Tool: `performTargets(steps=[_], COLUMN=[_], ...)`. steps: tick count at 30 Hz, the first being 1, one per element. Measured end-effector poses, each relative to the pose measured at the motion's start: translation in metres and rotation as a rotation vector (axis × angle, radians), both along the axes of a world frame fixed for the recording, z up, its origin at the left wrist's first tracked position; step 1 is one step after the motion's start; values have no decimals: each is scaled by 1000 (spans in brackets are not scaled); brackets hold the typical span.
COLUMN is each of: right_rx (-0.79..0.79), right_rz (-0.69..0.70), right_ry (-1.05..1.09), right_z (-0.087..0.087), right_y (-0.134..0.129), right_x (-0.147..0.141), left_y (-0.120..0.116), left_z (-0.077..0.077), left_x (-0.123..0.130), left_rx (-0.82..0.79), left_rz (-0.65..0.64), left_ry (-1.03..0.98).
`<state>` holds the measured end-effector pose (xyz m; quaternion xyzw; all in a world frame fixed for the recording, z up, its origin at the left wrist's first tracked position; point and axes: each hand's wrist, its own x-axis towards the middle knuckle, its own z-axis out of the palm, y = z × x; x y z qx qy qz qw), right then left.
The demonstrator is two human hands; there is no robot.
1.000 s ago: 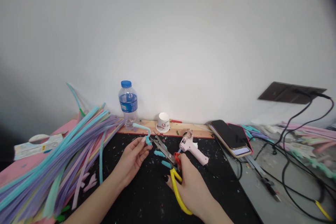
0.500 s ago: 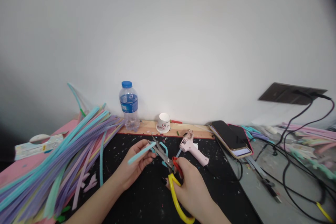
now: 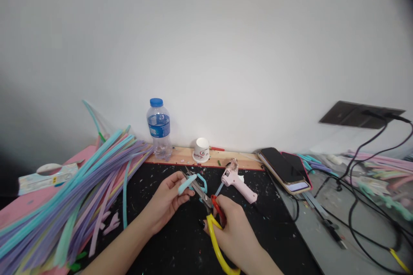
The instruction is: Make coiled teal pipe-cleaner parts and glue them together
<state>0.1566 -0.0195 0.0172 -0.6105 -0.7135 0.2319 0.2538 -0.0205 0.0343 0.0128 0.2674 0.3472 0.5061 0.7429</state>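
Observation:
My left hand [image 3: 169,200] pinches a bent light-blue pipe cleaner [image 3: 186,184] between thumb and fingers, above the black work mat [image 3: 174,249]. In my right hand [image 3: 234,230] are scissors [image 3: 215,232] with one yellow and one red handle. Their blades point up and left and lie against the pipe cleaner, partly behind it. A further loop of the blue piece bends to the right of the blades. Just beyond my right hand a pale pink glue gun [image 3: 240,184] lies on the mat.
Many pastel pipe cleaners [image 3: 87,189] are heaped at left. A water bottle [image 3: 158,129] and a paper cup [image 3: 201,150] stand along the wooden strip by the wall. At right lie phones [image 3: 284,167] and black cables [image 3: 350,193].
The free end of the light-blue pipe cleaner has swung up, shortening from a straight strip to a bend near my left fingertips. Both hands have hardly moved.

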Motion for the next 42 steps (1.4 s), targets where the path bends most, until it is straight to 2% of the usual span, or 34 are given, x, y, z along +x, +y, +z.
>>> performTargets(steps=[20,29,42], right_rx=[-87,-124,-136], right_rz=[63,93,102], right_ry=[106,105,124], right_z=[0,3,2], right_y=[0,3,3], right_x=[2,5,5], left_y=[0,3,3], left_z=[0,-9,-5], left_x=[-2,-4,-4], left_rx=[38,77,93], left_rz=[-42,-80,-108], left_ry=[41,32,29])
